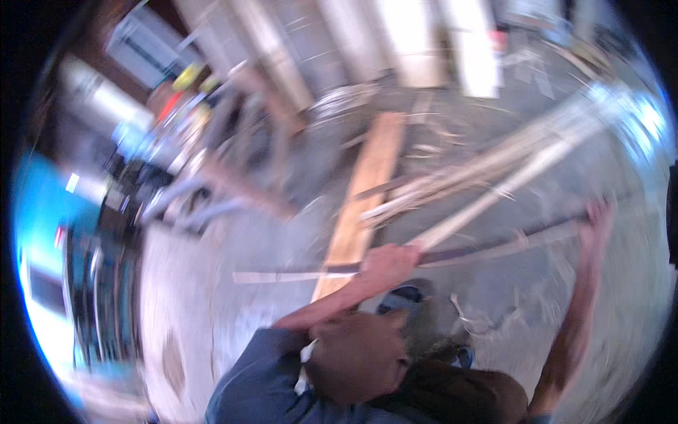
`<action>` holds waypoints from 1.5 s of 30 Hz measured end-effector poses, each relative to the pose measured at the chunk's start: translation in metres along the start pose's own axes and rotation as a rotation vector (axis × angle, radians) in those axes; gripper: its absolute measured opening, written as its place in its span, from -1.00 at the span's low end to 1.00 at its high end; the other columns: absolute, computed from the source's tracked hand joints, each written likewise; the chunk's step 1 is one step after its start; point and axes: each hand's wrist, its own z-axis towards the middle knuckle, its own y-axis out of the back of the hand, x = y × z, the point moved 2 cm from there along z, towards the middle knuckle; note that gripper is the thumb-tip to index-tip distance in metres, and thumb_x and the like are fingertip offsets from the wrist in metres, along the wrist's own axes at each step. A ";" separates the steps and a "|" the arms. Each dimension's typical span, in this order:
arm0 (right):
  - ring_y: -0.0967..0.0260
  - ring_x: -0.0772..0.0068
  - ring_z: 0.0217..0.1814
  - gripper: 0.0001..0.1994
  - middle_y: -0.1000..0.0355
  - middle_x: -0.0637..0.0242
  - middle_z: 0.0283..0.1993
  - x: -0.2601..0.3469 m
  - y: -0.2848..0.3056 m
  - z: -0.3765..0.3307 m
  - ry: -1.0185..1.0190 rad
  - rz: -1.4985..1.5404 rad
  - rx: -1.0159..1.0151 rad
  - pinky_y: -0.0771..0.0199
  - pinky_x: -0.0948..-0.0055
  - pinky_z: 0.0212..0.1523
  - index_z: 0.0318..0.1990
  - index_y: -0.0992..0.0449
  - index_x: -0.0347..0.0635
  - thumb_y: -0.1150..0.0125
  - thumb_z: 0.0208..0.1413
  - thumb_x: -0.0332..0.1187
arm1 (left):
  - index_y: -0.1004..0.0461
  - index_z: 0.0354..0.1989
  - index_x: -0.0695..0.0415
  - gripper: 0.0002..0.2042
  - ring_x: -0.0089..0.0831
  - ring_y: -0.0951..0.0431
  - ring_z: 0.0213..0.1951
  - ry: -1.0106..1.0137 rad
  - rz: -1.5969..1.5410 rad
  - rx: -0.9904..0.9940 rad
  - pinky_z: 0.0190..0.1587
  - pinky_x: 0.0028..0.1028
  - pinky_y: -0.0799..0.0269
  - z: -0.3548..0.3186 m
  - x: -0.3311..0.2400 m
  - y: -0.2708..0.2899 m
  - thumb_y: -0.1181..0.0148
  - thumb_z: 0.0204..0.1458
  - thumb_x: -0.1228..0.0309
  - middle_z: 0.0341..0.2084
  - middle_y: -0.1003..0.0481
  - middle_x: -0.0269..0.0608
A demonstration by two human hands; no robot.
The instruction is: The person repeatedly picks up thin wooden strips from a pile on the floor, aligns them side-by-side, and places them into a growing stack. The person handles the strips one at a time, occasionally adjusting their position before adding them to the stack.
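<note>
A long, thin strip (480,249), dark along one edge and pale along the other, stretches across in front of me; it looks like split bamboo or wood. My left hand (392,267) is closed around it left of its middle, and its pale end sticks out beyond that fist. Farther right, with the arm stretched out, my right hand (599,212) grips the strip close to its other end. Beneath the strip an orange-brown plank (381,152) lies on the floor. Motion blur softens the fingers and the strip's edges.
Beyond the strip, a bundle of long pale strips (522,152) lies slantwise across the floor. Curled shavings (487,321) are scattered near my feet. At the left stand a blurred wooden frame (244,187) and a teal cabinet (102,283). Pale boards (413,46) lean at the back.
</note>
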 end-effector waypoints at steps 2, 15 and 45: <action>-0.07 0.59 -0.50 -0.82 -0.19 0.52 -0.44 -0.048 0.058 -0.039 -0.039 0.075 -0.027 -0.34 0.57 -0.32 -0.09 -0.34 -0.09 -0.02 0.33 -0.22 | -0.47 -0.23 0.09 -0.55 0.07 -0.59 -0.31 0.081 -0.042 -0.011 -0.14 0.06 -0.44 -0.022 0.015 -0.001 0.21 0.26 -0.02 -0.45 -0.55 0.01; -0.21 0.14 0.24 -0.55 -0.28 0.04 0.24 -0.222 -0.103 -0.272 -0.265 -0.863 0.520 -0.18 0.23 0.25 0.24 -0.27 -0.27 -0.09 0.24 -0.32 | -0.38 0.12 0.20 -0.51 -0.06 -0.44 0.05 -0.241 -0.512 -0.066 0.07 -0.23 -0.39 0.088 -0.100 -0.046 -0.07 0.18 0.06 -0.04 -0.45 0.12; -0.34 0.36 -0.49 -0.73 -0.33 0.32 -0.52 -0.010 -0.218 -0.097 0.558 -0.819 0.090 -0.39 0.29 -0.46 -0.21 -0.39 -0.27 0.04 0.35 -0.21 | -0.49 -0.11 0.06 -0.53 0.22 -0.53 -0.43 -0.156 -0.345 -0.146 -0.42 0.10 -0.37 0.080 -0.033 -0.207 0.18 0.25 -0.08 -0.53 -0.51 0.23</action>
